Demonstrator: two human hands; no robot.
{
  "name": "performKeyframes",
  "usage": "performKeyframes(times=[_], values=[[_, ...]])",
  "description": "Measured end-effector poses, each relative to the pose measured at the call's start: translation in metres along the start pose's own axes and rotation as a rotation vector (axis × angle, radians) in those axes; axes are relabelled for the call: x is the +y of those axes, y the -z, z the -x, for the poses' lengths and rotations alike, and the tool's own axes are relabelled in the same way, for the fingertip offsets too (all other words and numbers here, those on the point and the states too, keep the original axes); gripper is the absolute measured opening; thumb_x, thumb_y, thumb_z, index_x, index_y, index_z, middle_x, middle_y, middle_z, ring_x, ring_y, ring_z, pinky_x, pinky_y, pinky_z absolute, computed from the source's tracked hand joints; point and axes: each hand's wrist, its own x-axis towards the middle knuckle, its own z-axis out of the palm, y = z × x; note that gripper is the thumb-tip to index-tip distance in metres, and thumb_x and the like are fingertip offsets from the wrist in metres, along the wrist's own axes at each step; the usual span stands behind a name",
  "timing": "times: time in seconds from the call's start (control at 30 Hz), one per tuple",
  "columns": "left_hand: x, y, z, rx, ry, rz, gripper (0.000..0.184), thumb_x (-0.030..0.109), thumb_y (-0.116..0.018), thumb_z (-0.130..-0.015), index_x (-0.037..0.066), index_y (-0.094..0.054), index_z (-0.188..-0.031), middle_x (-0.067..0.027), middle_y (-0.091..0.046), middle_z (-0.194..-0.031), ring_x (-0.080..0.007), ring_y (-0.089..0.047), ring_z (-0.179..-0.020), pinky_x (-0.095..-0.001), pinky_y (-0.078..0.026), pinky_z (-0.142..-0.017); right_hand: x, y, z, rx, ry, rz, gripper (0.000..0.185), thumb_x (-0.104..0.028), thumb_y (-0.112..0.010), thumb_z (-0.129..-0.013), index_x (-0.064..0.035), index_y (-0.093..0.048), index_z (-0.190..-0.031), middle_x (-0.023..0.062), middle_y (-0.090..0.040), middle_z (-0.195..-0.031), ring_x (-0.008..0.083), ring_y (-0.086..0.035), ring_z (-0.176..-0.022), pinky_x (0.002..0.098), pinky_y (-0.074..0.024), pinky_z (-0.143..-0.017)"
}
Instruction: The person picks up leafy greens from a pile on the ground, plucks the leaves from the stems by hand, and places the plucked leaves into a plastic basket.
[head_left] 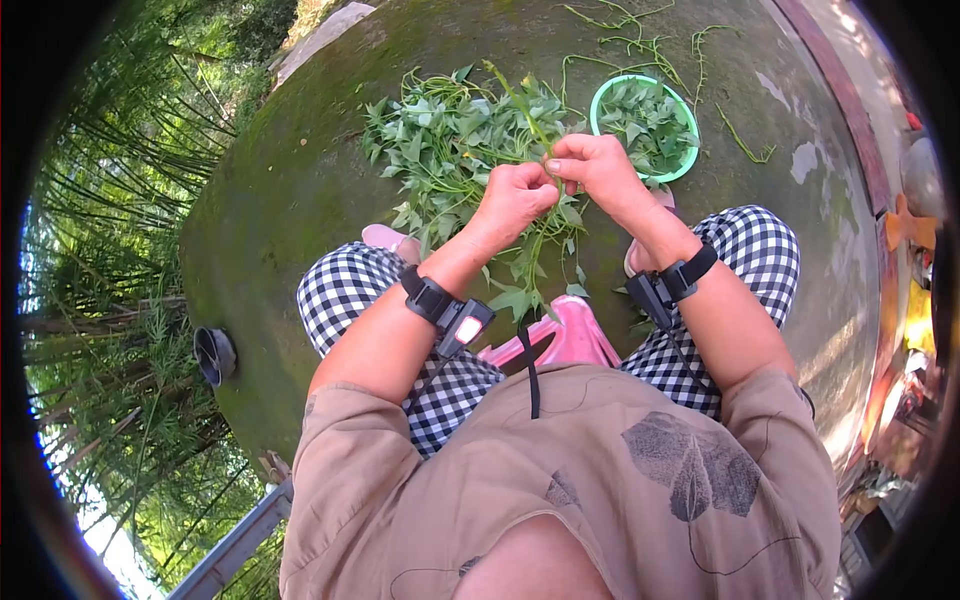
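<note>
Both hands meet above a heap of leafy green vines [430, 140] on the ground. My left hand [517, 198] is closed in a pinch on a leafy vine stem [525, 110], whose bare end sticks up past the fingers while leaves [522, 290] hang below. Right beside it, my right hand [592, 165] pinches the same stem with thumb and forefinger. Just beyond the right hand stands a green-rimmed basket [694, 150] with picked leaves [645, 122] inside.
Bare stripped stems [640, 40] lie on the mossy concrete [300, 180] beyond the basket. A pink plastic stool [580, 335] shows between my knees. At the left edge a dark pot [214, 356] lies near bamboo plants. Assorted items line the right side.
</note>
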Motion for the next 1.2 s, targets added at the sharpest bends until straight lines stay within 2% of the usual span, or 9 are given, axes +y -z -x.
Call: performKeyframes(times=[0.13,0.23,0.43,0.57,0.73,0.87,1.0,1.1,1.2], values=[[0.003,-0.005,0.004,0.144,-0.053,-0.083,0.012,0.008,-0.057,-0.079,0.002,-0.057,-0.069,0.0021,-0.051,-0.059,-0.0052,-0.044,-0.054,-0.0234,-0.036,-0.049,-0.004,-0.007,0.003,0.013,0.013,0.074,0.011,-0.008,-0.067,-0.08,0.0012,-0.065,-0.085,0.0024,-0.061,-0.066,0.0084,-0.054,-0.055,0.0247,-0.0448,-0.051],[0.003,-0.001,0.004,0.185,0.08,0.247,0.012,0.008,-0.057,-0.078,0.002,-0.059,-0.068,0.0003,-0.053,-0.058,-0.0072,-0.047,-0.051,-0.0239,-0.037,-0.047,-0.013,-0.011,0.006,0.056,0.021,0.074,0.011,-0.008,-0.065,-0.081,0.0011,-0.064,-0.087,0.0028,-0.061,-0.067,0.0089,-0.055,-0.056,0.0251,-0.0455,-0.052],[0.004,0.008,0.002,0.263,0.156,0.347,0.013,0.011,-0.058,-0.081,0.001,-0.062,-0.074,-0.004,-0.058,-0.062,-0.0117,-0.054,-0.051,-0.0252,-0.045,-0.048,-0.012,-0.014,0.008,0.084,0.001,-0.044,0.012,-0.009,-0.063,-0.084,-0.0016,-0.062,-0.094,0.0014,-0.064,-0.076,0.0087,-0.058,-0.061,0.0239,-0.0451,-0.053],[0.002,0.022,-0.006,0.32,0.178,0.615,0.014,0.012,-0.054,-0.086,0.0,-0.06,-0.089,-0.0148,-0.066,-0.08,-0.0232,-0.066,-0.068,-0.0357,-0.057,-0.064,-0.002,-0.003,0.004,0.08,-0.076,-0.099,0.011,-0.009,-0.06,-0.088,-0.0054,-0.062,-0.099,0.0003,-0.064,-0.083,0.0077,-0.06,-0.066,0.0196,-0.0435,-0.053],[0.014,0.068,-0.012,0.281,0.078,0.815,0.017,0.017,-0.048,-0.091,0.003,-0.056,-0.089,-0.0203,-0.067,-0.084,-0.0326,-0.066,-0.077,-0.0469,-0.055,-0.074,0.005,0.013,0.0,0.152,-0.134,-0.125,0.009,-0.008,-0.059,-0.088,-0.0056,-0.06,-0.097,0.0019,-0.064,-0.079,0.0092,-0.061,-0.062,0.0206,-0.0444,-0.049],[0.025,0.113,-0.008,0.445,-0.016,0.849,0.014,0.018,-0.047,-0.091,0.008,-0.056,-0.09,-0.0058,-0.052,-0.067,-0.0255,-0.058,-0.067,-0.0452,-0.052,-0.07,0.005,0.025,-0.002,0.266,-0.154,-0.135,0.009,-0.007,-0.059,-0.089,-0.0045,-0.059,-0.097,0.0041,-0.063,-0.077,0.011,-0.062,-0.06,0.0211,-0.0443,-0.045],[0.039,0.132,-0.002,0.683,0.0,0.713,0.015,0.021,-0.054,-0.09,0.007,-0.056,-0.095,0.0007,-0.039,-0.061,-0.011,-0.037,-0.052,-0.0264,-0.03,-0.044,0.003,0.034,-0.004,0.316,-0.183,-0.137,0.007,-0.009,-0.058,-0.09,-0.004,-0.059,-0.095,0.0052,-0.064,-0.077,0.0115,-0.061,-0.058,0.0213,-0.0442,-0.043],[0.038,0.109,0.0,0.561,0.123,0.449,0.018,0.008,-0.066,-0.084,0.003,-0.061,-0.1,0.0083,-0.034,-0.054,-0.0034,-0.027,-0.041,-0.021,-0.019,-0.037,0.001,0.033,-0.004,0.313,-0.203,-0.181,0.008,-0.01,-0.058,-0.09,-0.0038,-0.06,-0.095,0.0055,-0.064,-0.076,0.0115,-0.061,-0.057,0.0205,-0.0437,-0.043],[0.017,0.084,-0.006,0.38,-0.115,-0.021,0.012,0.008,-0.065,-0.08,0.005,-0.071,-0.089,0.0034,-0.054,-0.058,-0.0048,-0.043,-0.047,-0.0243,-0.033,-0.044,0.0,0.029,-0.005,0.303,-0.212,-0.195,0.008,-0.01,-0.058,-0.09,-0.0033,-0.06,-0.093,0.0061,-0.064,-0.075,0.0117,-0.061,-0.056,0.0202,-0.0435,-0.042]])
